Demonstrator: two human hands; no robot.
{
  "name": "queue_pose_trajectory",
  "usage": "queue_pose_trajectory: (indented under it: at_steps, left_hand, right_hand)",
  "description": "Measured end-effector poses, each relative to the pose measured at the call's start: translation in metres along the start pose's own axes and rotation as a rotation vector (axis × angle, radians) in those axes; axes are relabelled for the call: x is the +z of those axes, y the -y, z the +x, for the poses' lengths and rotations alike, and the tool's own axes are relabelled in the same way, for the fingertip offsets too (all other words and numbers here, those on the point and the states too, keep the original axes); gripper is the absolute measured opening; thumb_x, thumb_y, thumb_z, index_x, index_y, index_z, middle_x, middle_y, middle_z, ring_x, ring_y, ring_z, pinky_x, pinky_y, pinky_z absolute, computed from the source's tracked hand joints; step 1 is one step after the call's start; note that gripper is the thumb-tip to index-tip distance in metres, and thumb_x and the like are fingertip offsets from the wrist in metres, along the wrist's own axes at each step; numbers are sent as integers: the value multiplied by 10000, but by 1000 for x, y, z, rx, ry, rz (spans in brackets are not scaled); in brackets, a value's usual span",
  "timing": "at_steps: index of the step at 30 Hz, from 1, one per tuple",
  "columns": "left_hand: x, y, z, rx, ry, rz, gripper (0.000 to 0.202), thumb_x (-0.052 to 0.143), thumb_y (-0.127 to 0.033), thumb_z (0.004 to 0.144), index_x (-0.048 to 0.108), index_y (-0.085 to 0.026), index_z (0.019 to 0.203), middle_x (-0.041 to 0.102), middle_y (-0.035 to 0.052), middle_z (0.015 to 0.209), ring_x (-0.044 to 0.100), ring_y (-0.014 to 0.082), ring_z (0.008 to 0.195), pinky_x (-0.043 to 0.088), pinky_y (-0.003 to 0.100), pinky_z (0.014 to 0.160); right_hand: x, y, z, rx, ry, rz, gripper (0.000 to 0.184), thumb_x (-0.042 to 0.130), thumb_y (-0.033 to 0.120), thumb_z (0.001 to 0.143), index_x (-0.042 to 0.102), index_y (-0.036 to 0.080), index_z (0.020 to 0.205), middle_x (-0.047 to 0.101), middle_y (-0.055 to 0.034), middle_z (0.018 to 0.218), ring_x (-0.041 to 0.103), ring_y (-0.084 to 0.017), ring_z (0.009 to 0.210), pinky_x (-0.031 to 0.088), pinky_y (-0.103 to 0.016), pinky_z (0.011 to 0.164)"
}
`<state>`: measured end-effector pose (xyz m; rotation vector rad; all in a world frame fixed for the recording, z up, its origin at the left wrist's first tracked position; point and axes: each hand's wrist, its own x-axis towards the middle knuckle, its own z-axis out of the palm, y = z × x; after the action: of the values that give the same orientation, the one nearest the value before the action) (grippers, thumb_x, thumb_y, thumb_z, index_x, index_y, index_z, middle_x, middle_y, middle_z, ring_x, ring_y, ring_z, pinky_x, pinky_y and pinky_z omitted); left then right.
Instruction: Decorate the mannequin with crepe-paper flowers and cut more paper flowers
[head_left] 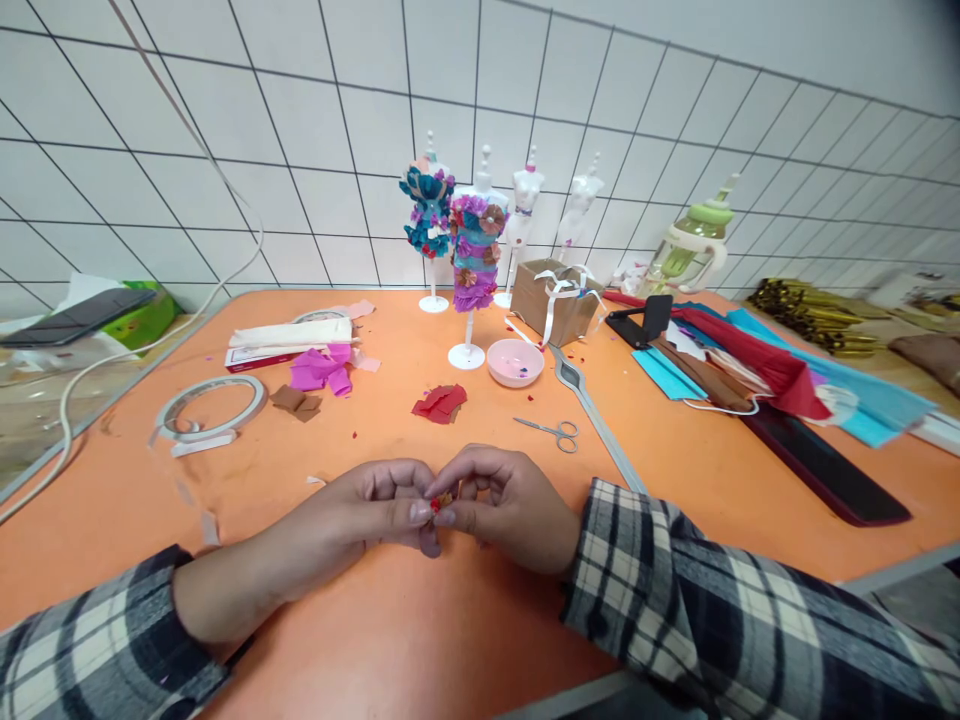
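My left hand (367, 505) and my right hand (510, 505) rest together on the orange table (375, 620), fingertips meeting. Between them they pinch a tiny red and brown paper piece (441, 498), mostly hidden by the fingers. Just beyond the hands lie small scissors (551, 431) and a pile of red paper scraps (440, 402). Farther back stand two dressed mini mannequins, one in teal (427, 212) and one in purple (475, 245), plus two bare white ones (523, 205).
A pink bowl (514, 362), a brown gift box with ribbon (559, 298), tape rolls (210, 405), magenta paper (322, 368) and brown scraps (296, 401) lie around. Crepe paper sheets (757, 370) and a green-lidded bottle (686, 245) sit at the right. A phone (75, 318) lies far left.
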<state>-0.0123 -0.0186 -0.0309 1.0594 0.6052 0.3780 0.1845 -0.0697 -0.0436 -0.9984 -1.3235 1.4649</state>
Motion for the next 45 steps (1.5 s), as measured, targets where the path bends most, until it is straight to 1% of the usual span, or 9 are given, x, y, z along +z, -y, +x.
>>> queue_pose_trajectory:
  at_steps: [4, 8, 13, 20, 25, 33, 38, 41, 45]
  left_hand:
    - [2, 1, 3, 9, -112, -71, 372, 925, -353, 659, 632, -167, 793, 628, -24, 741, 648, 124, 698, 531, 221, 639]
    - [-4, 3, 3, 47, -117, -144, 380, 930, -271, 630, 633, -193, 854, 598, -32, 763, 572, 83, 624, 460, 168, 539]
    - [-13, 4, 2, 69, -107, -190, 485, 914, -317, 631, 674, -228, 1044, 635, 25, 898, 645, 174, 815, 541, 285, 729]
    - [-2, 2, 1, 499, -287, 752, 94, 784, -247, 795, 741, -234, 878, 711, 17, 903, 668, 181, 873, 510, 253, 802]
    - [5, 1, -4, 649, -298, 997, 142, 648, -172, 889, 759, -260, 878, 732, -14, 850, 694, 134, 795, 517, 197, 735]
    - [5, -1, -6, 485, -187, 878, 222, 540, -251, 948, 704, -214, 803, 675, -13, 789, 663, 134, 751, 520, 192, 704]
    - [5, 0, -7, 423, -145, 842, 245, 520, -283, 952, 686, -205, 790, 648, -14, 773, 629, 136, 737, 502, 192, 691]
    - [6, 1, -7, 406, -107, 826, 242, 514, -284, 953, 683, -199, 802, 652, -8, 790, 626, 145, 761, 499, 200, 716]
    - [4, 3, -6, 373, -99, 735, 261, 531, -325, 950, 662, -193, 766, 637, -9, 753, 600, 148, 732, 491, 203, 696]
  right_hand:
    - [4, 3, -1, 30, -61, -28, 239, 765, 363, 748, 678, 177, 870, 498, 75, 567, 424, -58, 456, 361, -197, 443]
    - [9, 7, 0, -5, -67, -14, 197, 739, 325, 718, 626, 184, 795, 496, 74, 586, 400, -53, 492, 330, -198, 467]
    - [9, 7, 0, -13, -55, -1, 168, 700, 271, 717, 573, 193, 795, 484, 82, 594, 393, -50, 492, 327, -187, 469]
    - [5, 4, 3, 36, -151, -39, 231, 706, 350, 727, 557, 196, 814, 498, 71, 619, 401, -59, 487, 345, -189, 443]
    - [4, 3, 3, 53, -141, -52, 324, 772, 412, 706, 555, 194, 808, 484, 78, 592, 414, -62, 457, 354, -188, 406]
    - [-3, 5, 5, 57, 9, 37, 460, 870, 423, 650, 627, 186, 960, 531, 64, 714, 413, -52, 476, 377, -187, 378]
    - [-8, 4, 8, 27, 12, -10, 438, 889, 431, 634, 666, 164, 900, 535, 68, 636, 421, -49, 498, 321, -191, 463]
    - [-10, 1, 8, -35, -1, -42, 417, 888, 414, 638, 673, 163, 892, 597, 41, 734, 403, -35, 516, 311, -191, 487]
    - [-14, 3, 7, -79, 52, -73, 497, 863, 350, 674, 659, 196, 1100, 632, 2, 942, 439, -27, 546, 348, -187, 506]
